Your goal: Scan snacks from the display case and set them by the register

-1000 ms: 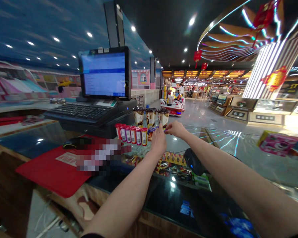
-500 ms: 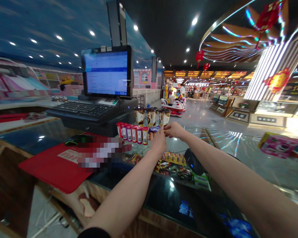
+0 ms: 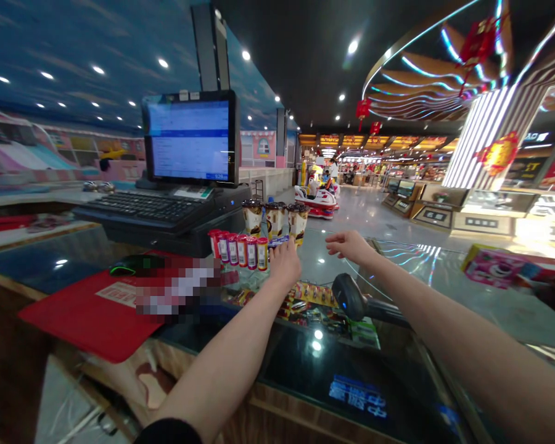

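Note:
My left hand (image 3: 285, 266) reaches over the glass counter, its fingers closed at a small purple packet (image 3: 278, 241) in front of several brown-and-white lidded cups (image 3: 275, 220). Part of the packet is hidden behind the fingers. Just left of that hand stands a row of small tubes (image 3: 242, 250) with red and yellow lids. My right hand (image 3: 351, 247) hovers to the right, apart from the cups, its fingers loosely stretched with nothing in them. Below it, a black handheld scanner (image 3: 349, 296) rests on the counter.
A monitor (image 3: 189, 139) and a keyboard (image 3: 139, 206) stand at the left, with a mouse (image 3: 136, 265) on a red mat (image 3: 92, 320). Small packaged goods (image 3: 312, 293) show at the counter's middle. A pink box (image 3: 490, 266) sits at the right.
My right hand has moved right, away from my left hand and the purple packet. My left hand stays by the packet. The camera view has turned slightly to the right.

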The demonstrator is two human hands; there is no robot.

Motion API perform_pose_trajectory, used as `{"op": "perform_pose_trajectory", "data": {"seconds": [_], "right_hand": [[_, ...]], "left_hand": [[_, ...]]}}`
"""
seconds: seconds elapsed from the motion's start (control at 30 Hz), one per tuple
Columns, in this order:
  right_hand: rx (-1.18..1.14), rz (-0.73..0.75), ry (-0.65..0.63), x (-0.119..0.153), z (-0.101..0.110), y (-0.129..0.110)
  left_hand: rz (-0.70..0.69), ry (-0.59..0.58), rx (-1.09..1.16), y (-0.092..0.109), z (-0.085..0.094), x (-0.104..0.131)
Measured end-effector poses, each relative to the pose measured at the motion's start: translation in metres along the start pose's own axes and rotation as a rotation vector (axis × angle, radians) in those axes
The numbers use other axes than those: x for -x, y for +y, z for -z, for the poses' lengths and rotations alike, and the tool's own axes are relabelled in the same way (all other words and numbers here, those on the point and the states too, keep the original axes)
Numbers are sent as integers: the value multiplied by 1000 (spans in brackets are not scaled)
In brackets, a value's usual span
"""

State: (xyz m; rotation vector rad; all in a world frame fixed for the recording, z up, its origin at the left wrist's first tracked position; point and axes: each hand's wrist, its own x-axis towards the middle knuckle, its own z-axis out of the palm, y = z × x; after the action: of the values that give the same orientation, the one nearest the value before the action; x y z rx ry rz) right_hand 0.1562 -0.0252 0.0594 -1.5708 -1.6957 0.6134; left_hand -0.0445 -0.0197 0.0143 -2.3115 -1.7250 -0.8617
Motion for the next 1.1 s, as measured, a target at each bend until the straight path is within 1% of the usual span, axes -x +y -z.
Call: {"op": "perform_pose_trajectory", "data": {"seconds": [0.17, 0.4, 0.5, 0.67, 0.8, 0.93, 1.1], "right_hand": [[-78, -44, 66, 22, 20, 22], [-167, -84, 190, 58, 54, 50], [-187, -104, 234, 75, 73, 61], [-207, -181, 314, 103, 99, 81], [-212, -232, 359, 123, 112, 95], [-207, -273, 379, 137, 122, 105], [-231, -300, 418, 146, 131, 112]], "left_hand": [[13, -12, -36, -1, 2, -1], [-34, -25, -40, -1, 2, -2], [-85, -12, -41, 1, 3, -3], [-173, -17, -20, 4, 6, -4], [-263, -57, 24, 5, 5, -5], [-366, -91, 91, 6, 2, -6], [-373, -137, 144, 8, -1, -7]]}}
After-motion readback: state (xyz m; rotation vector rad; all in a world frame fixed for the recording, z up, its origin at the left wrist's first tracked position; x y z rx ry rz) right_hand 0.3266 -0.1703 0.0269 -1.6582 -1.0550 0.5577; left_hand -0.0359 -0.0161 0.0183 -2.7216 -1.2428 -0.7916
